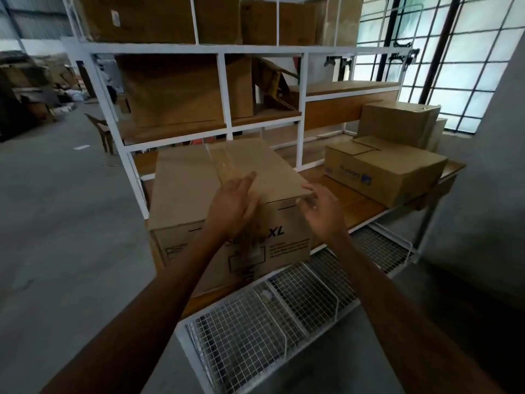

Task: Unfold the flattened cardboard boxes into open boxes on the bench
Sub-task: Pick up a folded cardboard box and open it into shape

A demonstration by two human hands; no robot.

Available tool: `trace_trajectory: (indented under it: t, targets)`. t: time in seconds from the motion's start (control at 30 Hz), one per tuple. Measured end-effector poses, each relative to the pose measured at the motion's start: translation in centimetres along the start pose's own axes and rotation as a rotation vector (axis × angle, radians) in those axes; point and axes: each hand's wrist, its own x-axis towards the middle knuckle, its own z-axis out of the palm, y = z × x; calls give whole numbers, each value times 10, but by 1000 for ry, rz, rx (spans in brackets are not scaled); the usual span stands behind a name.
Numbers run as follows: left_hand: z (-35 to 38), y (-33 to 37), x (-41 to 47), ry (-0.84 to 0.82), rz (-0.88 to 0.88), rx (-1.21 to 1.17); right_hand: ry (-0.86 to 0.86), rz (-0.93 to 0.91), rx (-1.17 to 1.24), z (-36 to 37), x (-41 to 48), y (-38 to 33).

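Standing squared on the bench (366, 207), the box (181, 194) (XL face toward camera) meets 2 spread hands: left hand (234, 207), right hand (322, 210).

I see grey concrete floor (56, 223), white metal shelving (224, 89) ahead, gridded window (460, 64) glowing at right, wooden chair (103, 132) left, wire-mesh rack (270, 317) below

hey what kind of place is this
Probably a warehouse or packing area: a white metal rack stacked with cardboard, boxes on a wooden bench, and a bare concrete floor.
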Motion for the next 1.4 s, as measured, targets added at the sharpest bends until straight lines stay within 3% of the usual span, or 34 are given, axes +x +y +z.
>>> trace_trajectory:
  t: [0.4, 0.53, 0.67, 0.83, 1.0, 1.13, 1.23, 1.4]
  targets:
    - [112, 22, 104, -262, -186, 143, -220, 131, 3, -17, 87, 111]
    - [137, 17, 97, -338, -244, 271, -271, 180, 183, 5, 98, 136]
    - [143, 25, 88, -347, -279, 384, -392, 392, 449, 29, 85, 152]
    - [151, 42, 104, -375, -338, 465, -395, 574, 825, 51, 65, 167]
    - [165, 65, 130, -290, -549, 297, -529, 742, 615, 70, 52, 202]
    - [179, 66, 125, -288, -479, 393, -578, 1083, 675, 83, 30, 229]
    - [183, 62, 123, -297, -460, 445, -502, 1309, 889, 95, 16, 249]
    - [179, 64, 125, -356, -470, 478, -310, 1469, 1197, 96, 12, 244]
